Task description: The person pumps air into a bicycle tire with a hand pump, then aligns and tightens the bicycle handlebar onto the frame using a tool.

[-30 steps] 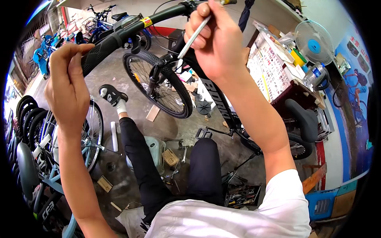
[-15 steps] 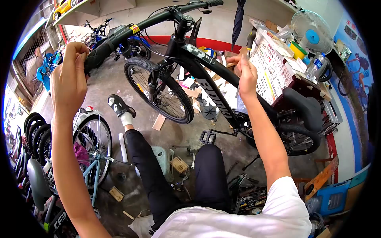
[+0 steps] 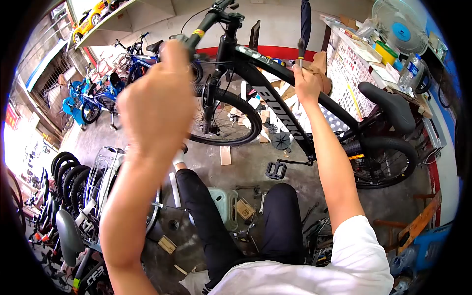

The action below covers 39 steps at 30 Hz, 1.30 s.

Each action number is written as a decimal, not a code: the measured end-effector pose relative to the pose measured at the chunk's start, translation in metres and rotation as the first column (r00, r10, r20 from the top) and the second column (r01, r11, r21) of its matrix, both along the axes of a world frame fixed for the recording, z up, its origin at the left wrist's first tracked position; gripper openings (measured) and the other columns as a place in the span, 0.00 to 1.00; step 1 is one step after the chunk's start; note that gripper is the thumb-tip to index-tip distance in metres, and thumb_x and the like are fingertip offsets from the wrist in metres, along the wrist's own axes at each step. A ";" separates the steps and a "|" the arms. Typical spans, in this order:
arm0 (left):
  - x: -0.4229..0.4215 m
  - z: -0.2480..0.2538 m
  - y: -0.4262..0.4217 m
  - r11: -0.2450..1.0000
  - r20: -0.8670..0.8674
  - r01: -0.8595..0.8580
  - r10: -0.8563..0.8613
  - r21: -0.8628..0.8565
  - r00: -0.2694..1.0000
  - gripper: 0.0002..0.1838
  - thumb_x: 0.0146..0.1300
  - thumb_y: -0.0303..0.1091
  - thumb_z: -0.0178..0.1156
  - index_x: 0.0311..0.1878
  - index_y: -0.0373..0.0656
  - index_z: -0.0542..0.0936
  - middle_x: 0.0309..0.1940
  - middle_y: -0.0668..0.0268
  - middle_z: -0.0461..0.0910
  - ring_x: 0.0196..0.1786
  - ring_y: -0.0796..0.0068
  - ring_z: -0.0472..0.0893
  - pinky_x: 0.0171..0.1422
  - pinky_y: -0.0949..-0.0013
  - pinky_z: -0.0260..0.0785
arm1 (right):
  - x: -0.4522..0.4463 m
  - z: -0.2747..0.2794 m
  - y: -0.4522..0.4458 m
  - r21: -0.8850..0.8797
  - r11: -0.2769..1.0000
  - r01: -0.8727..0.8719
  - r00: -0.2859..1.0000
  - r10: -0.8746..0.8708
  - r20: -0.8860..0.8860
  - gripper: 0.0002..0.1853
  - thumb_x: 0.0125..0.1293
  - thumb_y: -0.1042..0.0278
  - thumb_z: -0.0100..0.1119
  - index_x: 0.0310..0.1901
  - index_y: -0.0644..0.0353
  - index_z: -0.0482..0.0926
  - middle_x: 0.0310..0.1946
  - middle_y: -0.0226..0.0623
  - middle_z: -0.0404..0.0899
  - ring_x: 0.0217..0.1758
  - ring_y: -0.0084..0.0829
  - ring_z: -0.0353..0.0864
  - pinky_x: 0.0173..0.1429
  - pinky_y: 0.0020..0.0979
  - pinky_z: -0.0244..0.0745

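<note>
A black mountain bike stands before me, its handlebar angled toward me. My left hand is raised close to the camera, blurred and closed around the near end of the bar. It hides the grip there. Beside the bike's top tube, my right hand pinches the shaft of a screwdriver. The dark handle points up, and my hand hides the lower shaft. The front wheel is partly behind my left hand. The saddle is to the right.
A crank with a pedal juts toward my knee. On the floor are a green plastic stool, a wrench and small boxes. Tyres and bikes crowd the left; a fan stands on the cluttered counter.
The handlebar has swung, its left end coming toward me with my left hand. My right hand has shifted slightly, and the screwdriver tilts differently. The view has turned left.
</note>
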State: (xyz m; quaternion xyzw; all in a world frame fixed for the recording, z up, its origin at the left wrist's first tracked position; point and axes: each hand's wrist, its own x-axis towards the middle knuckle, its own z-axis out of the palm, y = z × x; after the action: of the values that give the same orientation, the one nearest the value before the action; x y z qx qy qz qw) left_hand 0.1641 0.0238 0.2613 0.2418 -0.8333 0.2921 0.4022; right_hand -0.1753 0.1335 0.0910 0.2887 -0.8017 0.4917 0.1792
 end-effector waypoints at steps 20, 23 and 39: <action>-0.008 -0.004 0.014 0.994 -0.056 0.035 -0.040 -0.102 0.998 0.08 0.73 0.32 0.58 0.51 0.57 0.76 0.21 0.63 0.83 0.22 0.58 0.85 0.24 0.54 0.72 | -0.023 -0.019 0.027 -0.112 0.992 0.065 0.977 -0.086 -0.196 0.25 0.79 0.44 0.49 0.48 0.54 0.91 0.22 0.34 0.81 0.27 0.30 0.78 0.35 0.34 0.68; -0.001 -0.004 0.008 0.993 -0.087 0.093 -0.100 -0.079 0.991 0.05 0.76 0.36 0.57 0.51 0.56 0.76 0.19 0.64 0.82 0.20 0.59 0.83 0.23 0.54 0.70 | -0.014 -0.013 0.039 -0.161 0.986 -0.043 0.994 0.026 -0.103 0.25 0.80 0.46 0.51 0.51 0.58 0.90 0.22 0.27 0.76 0.28 0.19 0.71 0.34 0.28 0.64; 0.078 -0.031 0.006 0.979 -0.332 0.204 -0.188 0.013 0.924 0.07 0.65 0.25 0.66 0.44 0.45 0.81 0.24 0.62 0.82 0.26 0.62 0.82 0.30 0.61 0.71 | 0.038 0.022 0.071 -0.151 0.945 -0.291 0.955 0.276 -0.112 0.22 0.81 0.53 0.54 0.37 0.65 0.82 0.26 0.34 0.81 0.28 0.25 0.82 0.36 0.29 0.74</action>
State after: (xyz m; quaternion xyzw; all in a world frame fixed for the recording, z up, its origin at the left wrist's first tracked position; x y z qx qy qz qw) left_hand 0.2418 0.0298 0.2298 0.2121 -0.7812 0.1861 0.5569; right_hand -0.1375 0.2043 0.1132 0.4068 -0.6992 0.5640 0.1658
